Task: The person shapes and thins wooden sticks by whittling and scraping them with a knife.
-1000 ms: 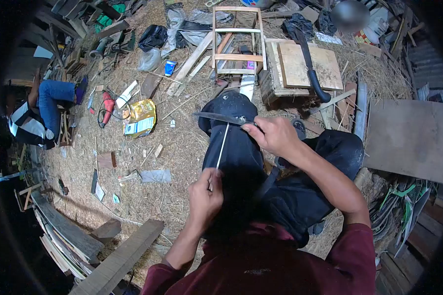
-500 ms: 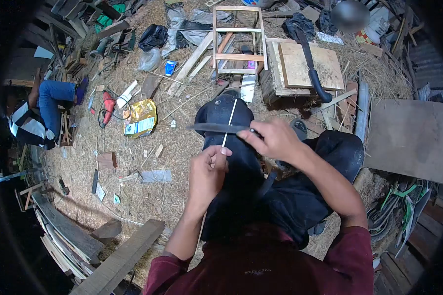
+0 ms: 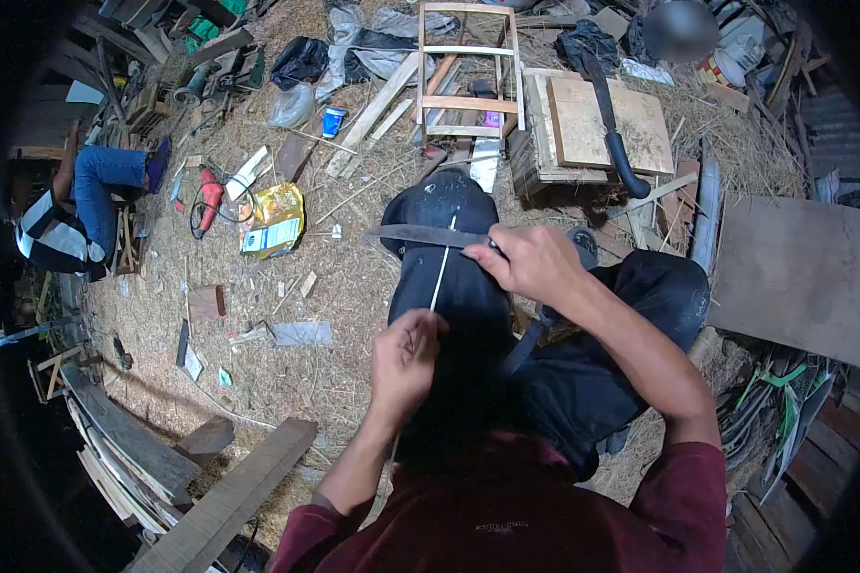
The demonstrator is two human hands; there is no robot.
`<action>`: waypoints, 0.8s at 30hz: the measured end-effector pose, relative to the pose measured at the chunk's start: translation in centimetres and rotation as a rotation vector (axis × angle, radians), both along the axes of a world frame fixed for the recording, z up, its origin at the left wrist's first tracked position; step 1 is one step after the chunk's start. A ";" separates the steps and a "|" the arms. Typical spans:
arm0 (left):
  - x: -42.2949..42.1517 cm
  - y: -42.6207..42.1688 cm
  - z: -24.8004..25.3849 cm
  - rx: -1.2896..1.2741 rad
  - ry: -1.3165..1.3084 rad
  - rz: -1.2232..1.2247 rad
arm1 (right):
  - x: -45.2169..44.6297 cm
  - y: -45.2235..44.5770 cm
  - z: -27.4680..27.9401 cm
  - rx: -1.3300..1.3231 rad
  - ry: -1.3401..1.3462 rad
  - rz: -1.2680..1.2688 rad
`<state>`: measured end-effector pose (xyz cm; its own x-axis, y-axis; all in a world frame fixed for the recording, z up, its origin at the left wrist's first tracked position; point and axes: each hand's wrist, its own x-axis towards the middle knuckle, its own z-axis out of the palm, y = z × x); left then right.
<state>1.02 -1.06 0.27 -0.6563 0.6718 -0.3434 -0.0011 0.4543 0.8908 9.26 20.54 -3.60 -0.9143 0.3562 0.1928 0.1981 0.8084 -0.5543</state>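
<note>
My left hand (image 3: 404,358) is closed around a thin pale strip (image 3: 440,280), which looks like split cane or bamboo. The strip lies along my dark-trousered thigh, its far end near the knee (image 3: 449,196). In my right hand (image 3: 537,260) is the handle of a knife, mostly covered by the fingers. Its long dark blade (image 3: 416,234) points left and crosses the strip close to its far end. Whether the blade's edge is cutting into the strip I cannot tell. Below my left hand the strip's lower part runs down beside the forearm.
A wooden chair frame (image 3: 468,103) stands ahead, beside a wooden block (image 3: 607,124) with a large dark-handled blade (image 3: 613,143) on it. To the left lie a yellow packet (image 3: 271,222) and a red power tool (image 3: 207,201). Another person (image 3: 105,191) sits far left.
My left hand has drawn back toward my body, and the strip has come with it. The knife stays across the strip, now nearer its far end.
</note>
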 end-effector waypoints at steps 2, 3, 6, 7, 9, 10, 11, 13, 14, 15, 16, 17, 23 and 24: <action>0.7 -1.6 -0.2 -0.029 -0.138 0.042 | 0.3 0.2 -0.2 0.019 -0.009 -0.014; 0.9 -1.9 -0.1 -0.039 -0.207 0.065 | 0.5 0.2 -0.4 0.016 0.001 -0.005; 0.7 -0.4 -0.1 0.017 -0.131 0.051 | 0.5 0.0 -0.3 -0.007 -0.003 0.041; 0.1 0.3 0.0 0.041 -0.162 0.040 | 0.6 -0.3 0.1 -0.027 -0.034 0.056; -0.7 1.7 0.2 0.083 -0.238 0.011 | 0.8 -0.4 0.4 -0.035 -0.054 0.057; -0.9 1.7 0.1 0.055 -0.261 -0.002 | 0.7 -0.3 0.4 -0.022 -0.042 0.044; -0.8 1.4 0.0 0.065 -0.220 -0.021 | 0.8 -0.4 0.3 -0.013 -0.027 0.028; -0.2 0.5 -0.3 0.094 -0.129 -0.043 | 1.1 -0.4 -0.1 0.025 -0.055 -0.025; 0.4 -0.4 -0.5 0.061 -0.144 -0.035 | 0.9 -0.4 -0.2 0.042 -0.060 -0.044; 1.4 -1.7 -0.7 0.024 -0.158 -0.028 | 0.8 -0.3 -0.2 0.031 -0.045 -0.051; 1.8 -2.3 -0.7 -0.009 -0.170 -0.024 | 0.8 0.0 -0.1 0.024 -0.028 -0.061; 1.7 -2.5 -0.5 -0.025 -0.178 -0.020 | 0.9 0.2 -0.1 0.020 -0.016 -0.078; 0.7 0.4 0.3 0.028 -0.249 -0.024 | 1.0 -0.1 0.8 -0.032 -0.057 0.046; 0.3 0.7 -0.1 0.089 -0.219 -0.045 | 1.1 -0.3 0.8 -0.057 -0.055 0.064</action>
<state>1.31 -0.39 0.15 -0.5412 0.7328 -0.4124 -0.1801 0.3781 0.9081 10.37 20.25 -2.80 -0.9443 0.3054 0.1227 0.1784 0.7881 -0.5891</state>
